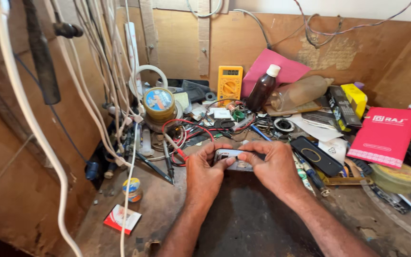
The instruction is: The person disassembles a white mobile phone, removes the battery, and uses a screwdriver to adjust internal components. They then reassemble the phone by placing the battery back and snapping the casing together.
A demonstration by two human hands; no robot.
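Both my hands hold a small grey mobile phone [231,158] over the dark work mat [253,219] at the bench's middle. My left hand [205,173] grips its left end, thumb lying on top. My right hand [272,166] covers its right end with fingers curled over the top edge. Most of the phone is hidden under my fingers. Just beyond it lie red and black multimeter probes [177,152] and tangled leads.
A yellow multimeter [229,83] leans on the back board beside a brown bottle [261,89] and a pink sheet. A tape-topped tin [159,103] sits left. A black phone [316,155], a red booklet [385,136] and a round tin [396,177] lie right. White cables [101,95] hang left.
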